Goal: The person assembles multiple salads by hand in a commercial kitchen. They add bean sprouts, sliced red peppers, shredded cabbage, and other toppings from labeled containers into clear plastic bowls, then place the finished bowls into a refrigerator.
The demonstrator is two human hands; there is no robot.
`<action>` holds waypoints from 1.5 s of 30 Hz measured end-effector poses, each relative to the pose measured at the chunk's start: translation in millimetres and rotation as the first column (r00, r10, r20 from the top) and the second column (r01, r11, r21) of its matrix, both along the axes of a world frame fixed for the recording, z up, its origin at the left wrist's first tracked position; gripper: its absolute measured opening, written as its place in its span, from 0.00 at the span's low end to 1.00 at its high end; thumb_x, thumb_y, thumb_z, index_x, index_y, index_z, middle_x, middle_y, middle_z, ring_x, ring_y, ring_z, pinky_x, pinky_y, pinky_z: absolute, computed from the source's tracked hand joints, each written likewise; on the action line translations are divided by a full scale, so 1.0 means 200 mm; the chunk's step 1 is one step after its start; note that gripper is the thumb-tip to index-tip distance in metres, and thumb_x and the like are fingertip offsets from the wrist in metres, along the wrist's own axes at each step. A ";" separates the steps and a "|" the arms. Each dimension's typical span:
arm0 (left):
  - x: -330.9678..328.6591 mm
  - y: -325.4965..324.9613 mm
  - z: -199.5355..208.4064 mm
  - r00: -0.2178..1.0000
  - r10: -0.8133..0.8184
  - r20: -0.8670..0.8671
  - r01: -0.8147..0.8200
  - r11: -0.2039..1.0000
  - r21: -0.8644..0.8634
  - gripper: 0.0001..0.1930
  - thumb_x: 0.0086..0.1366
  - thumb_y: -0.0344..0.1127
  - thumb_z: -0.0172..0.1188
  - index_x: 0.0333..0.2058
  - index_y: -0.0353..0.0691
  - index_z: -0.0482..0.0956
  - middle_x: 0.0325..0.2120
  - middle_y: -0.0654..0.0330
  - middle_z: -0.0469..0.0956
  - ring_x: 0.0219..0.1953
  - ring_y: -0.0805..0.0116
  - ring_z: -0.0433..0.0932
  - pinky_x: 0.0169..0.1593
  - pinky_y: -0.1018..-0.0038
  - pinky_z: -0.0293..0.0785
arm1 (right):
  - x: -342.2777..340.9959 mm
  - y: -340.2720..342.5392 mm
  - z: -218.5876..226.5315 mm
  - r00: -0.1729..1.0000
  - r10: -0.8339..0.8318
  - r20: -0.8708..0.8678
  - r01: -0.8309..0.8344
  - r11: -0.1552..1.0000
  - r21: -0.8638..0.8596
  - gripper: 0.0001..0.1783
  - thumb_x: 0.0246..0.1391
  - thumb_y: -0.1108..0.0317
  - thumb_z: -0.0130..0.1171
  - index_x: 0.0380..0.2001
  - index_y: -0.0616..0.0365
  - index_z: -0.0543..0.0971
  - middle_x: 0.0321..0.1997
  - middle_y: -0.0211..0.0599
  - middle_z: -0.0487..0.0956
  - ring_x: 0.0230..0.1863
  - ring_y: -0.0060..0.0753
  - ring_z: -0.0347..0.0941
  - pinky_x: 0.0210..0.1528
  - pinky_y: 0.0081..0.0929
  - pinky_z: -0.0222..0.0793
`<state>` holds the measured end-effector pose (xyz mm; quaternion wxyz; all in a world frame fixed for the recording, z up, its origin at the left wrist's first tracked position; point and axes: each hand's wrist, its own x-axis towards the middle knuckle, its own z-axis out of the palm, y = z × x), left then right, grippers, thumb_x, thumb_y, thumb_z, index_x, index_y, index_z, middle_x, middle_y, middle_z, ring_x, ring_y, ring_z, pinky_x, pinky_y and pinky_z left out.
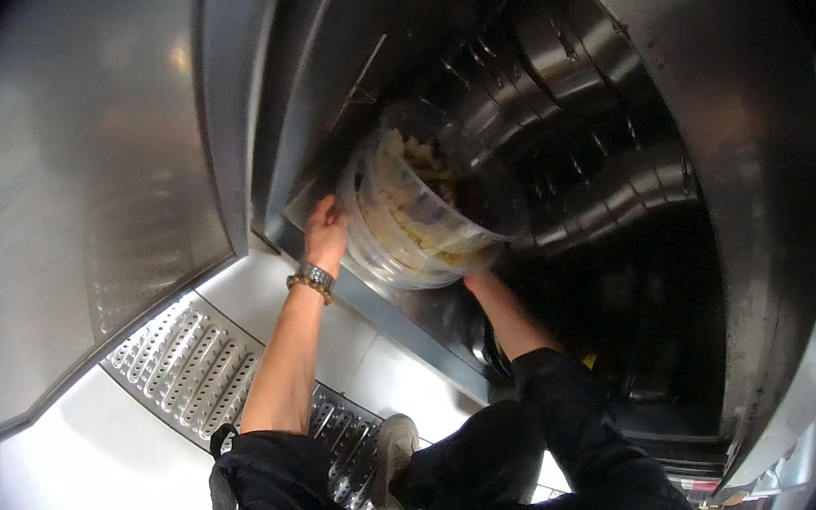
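Note:
A round, see-through plastic tub [389,209] tilts between my hands at the opening of a dark steel cabinet. Pale yellow, lumpy food [411,216] shows through its wall and at its mouth; several rounded rims suggest that more than one tub may be nested. My left hand [326,226] grips the tub's left side, its fingers bent against the wall. On that wrist are a watch and a beaded bracelet. My right hand [477,281] reaches under the tub's near right side and bears it from below; its fingers are hidden behind the tub.
An open steel door [89,191] stands at the left. Shiny ribbed metal [613,201] lines the dark cabinet interior, and its steel frame [707,50] curves along the right. Below, a perforated metal floor grate [189,366] crosses pale tiles [338,349], beside my shoe [394,458].

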<state>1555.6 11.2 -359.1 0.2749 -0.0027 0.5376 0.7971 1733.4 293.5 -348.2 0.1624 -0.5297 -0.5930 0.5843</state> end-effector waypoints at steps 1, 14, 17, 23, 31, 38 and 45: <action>0.00 -0.01 0.01 1.000 -0.007 0.007 0.007 1.000 -0.002 0.23 0.68 0.25 0.54 0.62 0.33 0.70 0.57 0.57 0.76 0.60 0.65 0.73 0.64 0.71 0.65 | 0.03 -0.02 -0.01 1.000 -0.001 -0.002 0.001 1.000 -0.003 0.22 0.71 0.54 0.51 0.61 0.53 0.72 0.58 0.34 0.77 0.57 0.30 0.75 0.55 0.36 0.77; 0.09 -0.23 0.26 0.968 -0.223 -0.116 0.175 0.928 -0.328 0.24 0.66 0.32 0.59 0.60 0.34 0.72 0.54 0.49 0.79 0.54 0.59 0.79 0.56 0.68 0.74 | 0.30 -0.35 0.05 0.994 0.086 0.066 -0.076 0.987 -0.142 0.20 0.69 0.56 0.55 0.58 0.50 0.71 0.56 0.31 0.77 0.55 0.31 0.75 0.55 0.41 0.78; 0.23 -0.36 0.54 0.963 -0.145 -0.226 0.042 0.912 -0.408 0.17 0.64 0.32 0.60 0.52 0.35 0.77 0.45 0.47 0.83 0.47 0.54 0.82 0.51 0.65 0.76 | 0.35 -0.51 0.23 0.993 0.038 0.114 -0.007 0.964 -0.265 0.19 0.69 0.56 0.55 0.57 0.53 0.71 0.52 0.32 0.77 0.51 0.33 0.77 0.50 0.40 0.81; 0.77 -0.97 1.30 0.940 -0.139 -0.313 0.061 0.967 -0.247 0.17 0.72 0.35 0.57 0.55 0.34 0.75 0.44 0.48 0.84 0.48 0.59 0.83 0.49 0.67 0.79 | 0.66 -0.95 0.84 0.939 0.129 0.319 -0.050 0.968 -0.246 0.17 0.71 0.56 0.52 0.52 0.57 0.74 0.42 0.32 0.76 0.42 0.33 0.79 0.41 0.32 0.83; 2.04 -2.49 2.28 0.987 0.160 0.026 -0.074 0.582 -0.810 0.13 0.72 0.29 0.54 0.52 0.35 0.78 0.46 0.51 0.83 0.48 0.60 0.83 0.50 0.68 0.80 | 0.44 -1.87 2.30 0.603 0.767 0.220 -0.795 0.600 0.087 0.20 0.67 0.63 0.59 0.57 0.62 0.76 0.55 0.42 0.76 0.48 0.32 0.78 0.41 0.26 0.81; 3.34 -3.41 2.63 0.356 0.713 0.605 0.102 0.613 -0.783 0.05 0.68 0.30 0.57 0.33 0.36 0.76 0.22 0.59 0.77 0.28 0.69 0.76 0.34 0.72 0.75 | -0.44 -3.04 3.03 0.256 0.954 0.155 -0.652 0.052 0.756 0.31 0.60 0.57 0.64 0.61 0.62 0.72 0.66 0.52 0.69 0.63 0.56 0.68 0.63 0.46 0.67; 3.56 -4.08 2.91 0.370 0.484 0.793 0.255 0.768 -0.588 0.04 0.69 0.31 0.56 0.38 0.38 0.74 0.25 0.57 0.78 0.30 0.65 0.78 0.34 0.69 0.77 | -0.97 -3.96 2.90 0.262 0.777 0.572 -0.657 -0.291 0.696 0.47 0.54 0.44 0.67 0.69 0.57 0.62 0.73 0.55 0.60 0.72 0.62 0.54 0.71 0.59 0.51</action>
